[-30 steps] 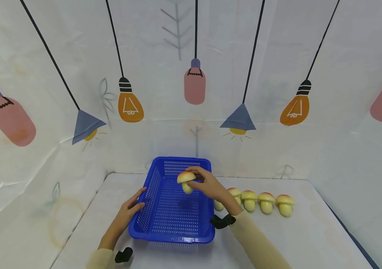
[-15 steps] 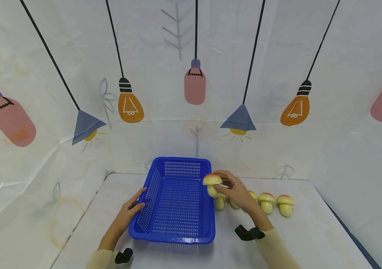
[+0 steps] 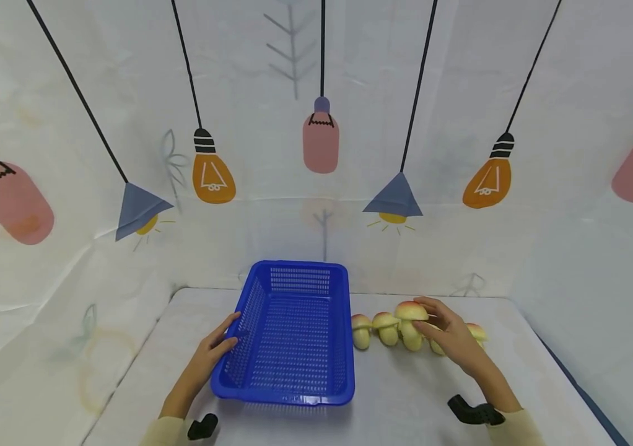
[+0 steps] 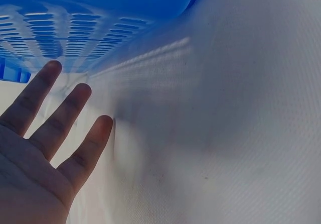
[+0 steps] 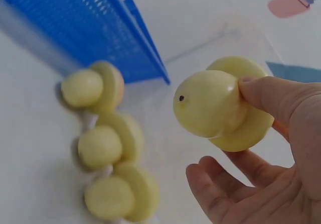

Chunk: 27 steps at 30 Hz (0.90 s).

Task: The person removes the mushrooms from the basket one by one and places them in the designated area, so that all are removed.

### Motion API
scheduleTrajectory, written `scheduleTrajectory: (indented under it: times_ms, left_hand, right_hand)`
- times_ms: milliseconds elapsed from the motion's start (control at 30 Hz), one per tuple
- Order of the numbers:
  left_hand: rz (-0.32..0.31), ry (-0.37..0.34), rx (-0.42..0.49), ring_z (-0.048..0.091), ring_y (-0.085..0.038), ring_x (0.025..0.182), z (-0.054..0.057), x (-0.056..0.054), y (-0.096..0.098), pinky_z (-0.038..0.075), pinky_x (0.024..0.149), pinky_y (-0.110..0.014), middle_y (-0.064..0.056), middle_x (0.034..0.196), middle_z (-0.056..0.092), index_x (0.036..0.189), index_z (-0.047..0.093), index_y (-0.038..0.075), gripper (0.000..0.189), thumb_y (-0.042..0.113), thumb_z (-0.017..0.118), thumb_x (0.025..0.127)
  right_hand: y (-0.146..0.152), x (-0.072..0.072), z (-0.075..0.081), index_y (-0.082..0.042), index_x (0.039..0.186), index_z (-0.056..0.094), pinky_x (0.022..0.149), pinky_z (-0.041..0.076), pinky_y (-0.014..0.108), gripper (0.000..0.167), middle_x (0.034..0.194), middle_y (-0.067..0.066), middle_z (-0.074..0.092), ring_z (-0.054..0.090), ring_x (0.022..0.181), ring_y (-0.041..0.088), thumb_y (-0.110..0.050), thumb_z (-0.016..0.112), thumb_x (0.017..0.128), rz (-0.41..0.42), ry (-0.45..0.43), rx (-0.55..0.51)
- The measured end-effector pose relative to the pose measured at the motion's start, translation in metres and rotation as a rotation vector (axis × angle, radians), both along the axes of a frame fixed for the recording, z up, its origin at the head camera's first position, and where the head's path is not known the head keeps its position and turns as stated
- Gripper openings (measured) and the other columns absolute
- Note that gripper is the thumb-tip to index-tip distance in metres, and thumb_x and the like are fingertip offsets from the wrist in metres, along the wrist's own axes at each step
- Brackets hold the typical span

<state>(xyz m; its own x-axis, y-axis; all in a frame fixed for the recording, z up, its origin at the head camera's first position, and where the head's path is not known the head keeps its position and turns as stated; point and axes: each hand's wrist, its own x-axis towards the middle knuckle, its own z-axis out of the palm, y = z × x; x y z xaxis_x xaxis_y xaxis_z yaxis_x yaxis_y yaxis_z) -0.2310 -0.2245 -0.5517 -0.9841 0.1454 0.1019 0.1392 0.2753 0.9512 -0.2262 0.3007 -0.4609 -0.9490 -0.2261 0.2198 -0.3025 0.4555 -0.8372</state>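
My right hand (image 3: 453,337) pinches a toy mushroom (image 3: 410,310) by its cap, between thumb and fingers. In the right wrist view this mushroom (image 5: 205,103) is held off the table, its rounded yellow stem toward the camera. Several similar mushrooms (image 3: 361,331) with red-tinged caps lie in a row below; the right hand hides part of that row. On the other side, my left hand (image 3: 207,356) rests on the left rim of a blue perforated plastic basket (image 3: 283,399). Three of its fingers (image 4: 83,153) stretch out straight beside the basket's outer wall in the left wrist view.
The basket stands on a white-covered table (image 3: 405,409), left of the mushrooms. A pale backdrop (image 3: 272,229) with printed lamps rises behind the table. Black straps (image 3: 475,412) are near both wrists.
The right hand has carried the pinched mushroom rightward, from over the basket, past its right rim, to above the row. The left hand has stayed at the basket's left rim.
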Motion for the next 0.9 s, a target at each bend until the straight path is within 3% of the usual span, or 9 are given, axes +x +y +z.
scheduleTrajectory:
  times_ms: [67, 167, 300, 400, 633, 900]
  left_hand:
    - [0.011, -0.005, -0.004, 0.05, -0.048, 0.138, 0.001, 0.0, 0.0, 0.047, 0.104, -0.059, -0.02, 0.166, 0.032, 0.161, 0.036, 0.023, 0.059, 0.027, 0.054, 0.106]
    - [0.017, -0.012, -0.007, 0.05, -0.047, 0.137, 0.001, 0.001, 0.0, 0.047, 0.105, -0.06, -0.02, 0.166, 0.032, 0.162, 0.036, 0.024, 0.059, 0.029, 0.053, 0.106]
    - [0.013, -0.012, -0.002, 0.051, -0.046, 0.137, 0.0, 0.0, 0.001, 0.047, 0.104, -0.058, -0.021, 0.167, 0.03, 0.162, 0.035, 0.024, 0.059, 0.029, 0.053, 0.106]
    - [0.016, -0.012, -0.006, 0.051, -0.046, 0.136, -0.002, -0.001, 0.001, 0.048, 0.104, -0.057, -0.021, 0.167, 0.03, 0.162, 0.035, 0.025, 0.059, 0.029, 0.053, 0.106]
    - [0.039, -0.022, -0.002, 0.044, -0.048, 0.142, -0.008, 0.0, 0.002, 0.044, 0.107, -0.058, -0.015, 0.169, 0.026, 0.162, 0.036, 0.025, 0.058, 0.029, 0.052, 0.106]
    - [0.031, -0.016, 0.004, 0.046, -0.047, 0.141, -0.003, 0.001, 0.002, 0.044, 0.107, -0.058, -0.017, 0.169, 0.025, 0.162, 0.036, 0.025, 0.058, 0.029, 0.052, 0.106]
  right_hand:
    - [0.013, 0.005, 0.001, -0.009, 0.148, 0.049, 0.086, 0.054, 0.025, 0.05, 0.147, 0.02, 0.054, 0.06, 0.126, 0.037, -0.021, 0.065, 0.102, -0.029, -0.001, 0.032]
    - [0.03, 0.012, 0.004, -0.008, 0.149, 0.048, 0.081, 0.054, 0.025, 0.051, 0.146, 0.023, 0.054, 0.063, 0.12, 0.013, -0.022, 0.064, 0.103, -0.066, -0.01, 0.06]
    - [0.049, 0.019, 0.004, -0.006, 0.149, 0.047, 0.079, 0.054, 0.025, 0.052, 0.145, 0.026, 0.053, 0.058, 0.109, -0.009, -0.024, 0.063, 0.103, -0.101, -0.025, 0.077]
    - [0.06, 0.022, 0.003, -0.005, 0.149, 0.047, 0.08, 0.054, 0.024, 0.053, 0.145, 0.026, 0.053, 0.055, 0.106, -0.014, -0.026, 0.063, 0.103, -0.131, -0.028, 0.106]
    - [0.087, 0.023, -0.002, -0.006, 0.15, 0.046, 0.078, 0.053, 0.022, 0.056, 0.145, 0.028, 0.053, 0.059, 0.105, -0.01, -0.029, 0.064, 0.103, -0.183, -0.031, 0.168]
    - [0.114, 0.023, -0.009, -0.001, 0.152, 0.041, 0.076, 0.052, 0.021, 0.059, 0.145, 0.035, 0.047, 0.049, 0.099, -0.02, -0.029, 0.061, 0.104, -0.216, -0.066, 0.189]
